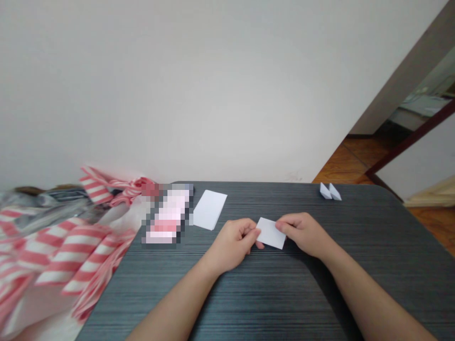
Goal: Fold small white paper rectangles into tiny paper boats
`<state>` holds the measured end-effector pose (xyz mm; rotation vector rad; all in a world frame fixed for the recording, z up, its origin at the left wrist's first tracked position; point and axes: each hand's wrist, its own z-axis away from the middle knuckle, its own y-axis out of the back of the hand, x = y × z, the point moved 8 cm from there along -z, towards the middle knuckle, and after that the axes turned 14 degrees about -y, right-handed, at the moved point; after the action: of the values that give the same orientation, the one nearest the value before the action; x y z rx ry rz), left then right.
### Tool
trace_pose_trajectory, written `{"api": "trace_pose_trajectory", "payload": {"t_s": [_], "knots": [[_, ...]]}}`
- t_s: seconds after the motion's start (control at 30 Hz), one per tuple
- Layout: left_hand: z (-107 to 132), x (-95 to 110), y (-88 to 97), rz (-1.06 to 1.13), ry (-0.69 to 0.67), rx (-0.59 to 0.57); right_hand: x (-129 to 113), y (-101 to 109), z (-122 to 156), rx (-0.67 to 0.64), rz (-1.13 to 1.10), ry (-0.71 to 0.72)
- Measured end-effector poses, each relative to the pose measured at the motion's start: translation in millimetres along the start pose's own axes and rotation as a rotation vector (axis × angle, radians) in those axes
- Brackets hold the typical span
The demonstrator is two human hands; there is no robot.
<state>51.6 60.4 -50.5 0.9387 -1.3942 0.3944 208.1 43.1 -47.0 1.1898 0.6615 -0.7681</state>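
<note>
A small white paper rectangle (pixel 270 233) is held above the table between my two hands. My left hand (pixel 232 244) pinches its left edge, and my right hand (pixel 302 232) grips its upper right corner with the fingertips. Whether the paper is folded is hard to tell. Farther back on the dark grey table (pixel 249 303) lies a larger white paper sheet or folded sheet (pixel 209 209), left of my hands and not touching them. Two small white folded paper shapes (pixel 330 191) sit near the far right edge.
A pixelated pink-and-white item (pixel 167 215) lies at the table's left side. Beyond it, a red-and-white striped plastic bag (pixel 60 255) spills over the left edge. A pale wall rises behind the table, and a wooden floor (pixel 355 163) shows at the right.
</note>
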Motion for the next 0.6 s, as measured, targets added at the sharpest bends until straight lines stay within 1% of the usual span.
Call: {"api": "trace_pose_trajectory", "payload": {"t_s": [0.23,0.33,0.47,0.6], "knots": [[-0.6,1.4,0.6,0.039,0.006,0.006,2.0,1.2,-0.6,-0.012,-0.015,-0.020],[-0.5,-1.2,0.4,0.075,0.016,0.021,4.5,1.8,-0.7,-0.019,-0.011,-0.035],[-0.3,-5.6,-0.9,0.111,0.012,0.028,5.3,4.4,0.5,0.003,0.043,-0.027],[0.0,-9.3,-1.1,0.125,0.007,0.027,7.3,4.3,0.7,0.004,0.031,-0.038]]}}
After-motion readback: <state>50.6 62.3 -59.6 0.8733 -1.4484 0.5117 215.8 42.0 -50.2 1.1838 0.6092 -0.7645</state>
